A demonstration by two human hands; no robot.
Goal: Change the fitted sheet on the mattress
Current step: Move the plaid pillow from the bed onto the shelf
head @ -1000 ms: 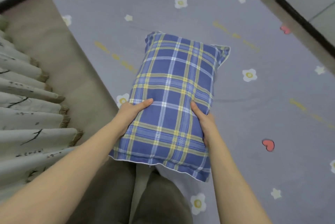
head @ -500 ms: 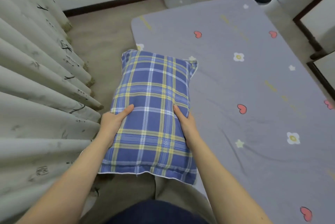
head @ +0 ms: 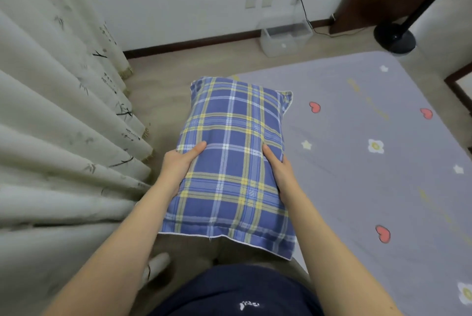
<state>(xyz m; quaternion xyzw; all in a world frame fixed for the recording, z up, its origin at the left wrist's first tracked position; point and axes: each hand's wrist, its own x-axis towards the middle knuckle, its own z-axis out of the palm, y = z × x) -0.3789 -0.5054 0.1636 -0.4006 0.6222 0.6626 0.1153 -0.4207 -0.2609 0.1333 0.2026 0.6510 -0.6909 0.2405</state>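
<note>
Two hands, left hand [head: 178,167] and right hand [head: 279,170], grip plaid pillow [head: 235,157].

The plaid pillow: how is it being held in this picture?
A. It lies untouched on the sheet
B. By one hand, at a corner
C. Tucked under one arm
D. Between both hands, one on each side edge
D: the left hand grips the left edge of the plaid pillow and the right hand grips its right edge, each with a thumb on top.
</note>
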